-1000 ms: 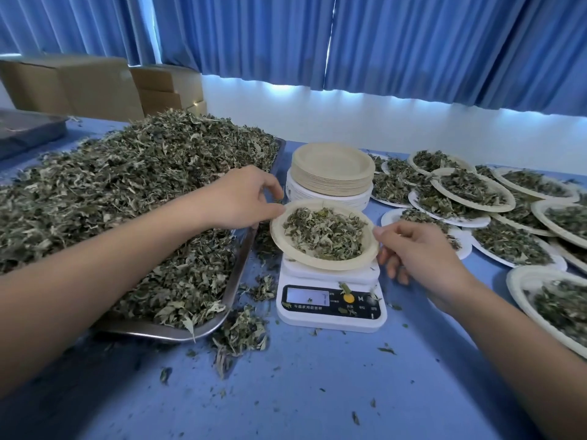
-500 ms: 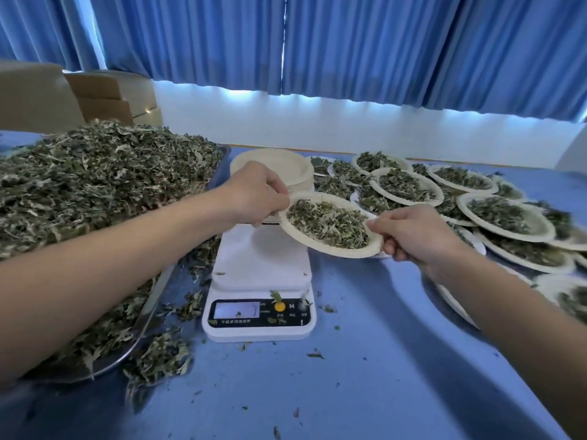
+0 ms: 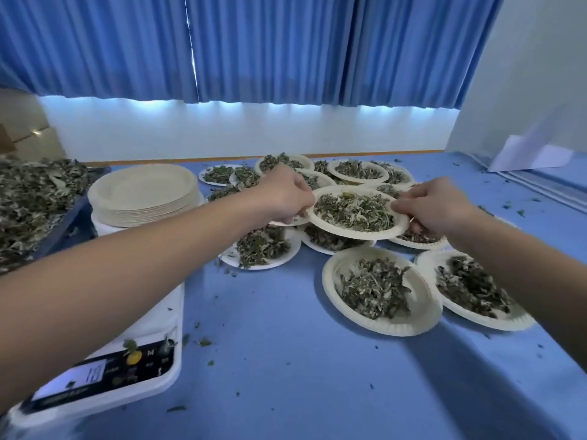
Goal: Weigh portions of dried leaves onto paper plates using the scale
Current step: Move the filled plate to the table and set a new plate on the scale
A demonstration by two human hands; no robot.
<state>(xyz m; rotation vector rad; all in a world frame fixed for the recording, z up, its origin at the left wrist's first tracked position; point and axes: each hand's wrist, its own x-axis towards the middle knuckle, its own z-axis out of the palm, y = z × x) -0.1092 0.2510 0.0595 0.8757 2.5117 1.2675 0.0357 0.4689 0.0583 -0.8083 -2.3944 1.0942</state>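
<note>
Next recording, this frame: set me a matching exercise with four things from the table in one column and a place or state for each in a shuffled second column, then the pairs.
Things
1. scale
2. stack of plates
3. heap of dried leaves
4. held plate

Places or states
A. filled, gripped at its rim by the left hand and the right hand, over other filled plates
B. near left, partly hidden by the left forearm
C. empty, left of the filled plates
D. loose, piled at the far left

Pairs: 1-B, 2-C, 3-D, 4-A
</note>
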